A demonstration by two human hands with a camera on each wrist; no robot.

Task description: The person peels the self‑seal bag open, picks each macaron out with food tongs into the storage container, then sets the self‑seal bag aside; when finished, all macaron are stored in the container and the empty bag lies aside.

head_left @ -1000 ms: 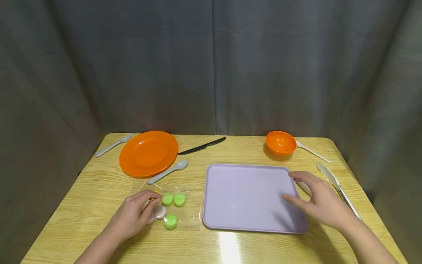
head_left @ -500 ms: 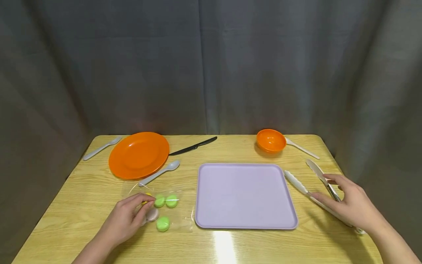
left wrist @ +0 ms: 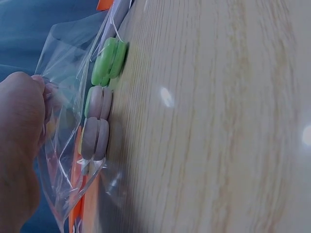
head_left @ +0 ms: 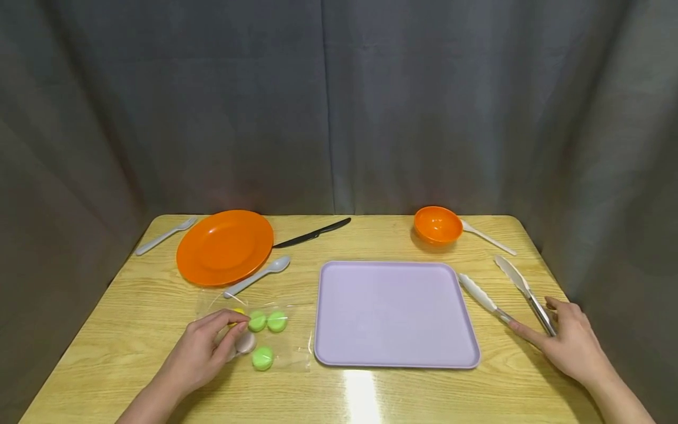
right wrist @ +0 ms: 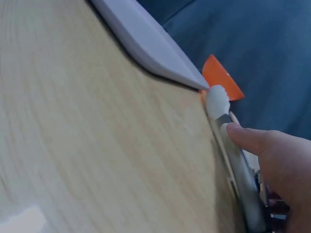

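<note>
As I watch from afar, the left hand (head_left: 198, 353) pinches the bag (head_left: 293, 350) at nine o'clock of the tray (head_left: 397, 315), the right hand (head_left: 569, 341) grasps the tongs (right wrist: 242, 179) at three. I expect the tongs to be stiff but springy, slick along the metal, best held midway; the bag looks light, limp and slippery, best taken by its edge

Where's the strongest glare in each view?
Head view: a bright streak on the table, below the lilac tray; left wrist view: two glints on the table, plus shiny streaks on the clear bag; right wrist view: a whitish patch on the table, lower left.
</note>
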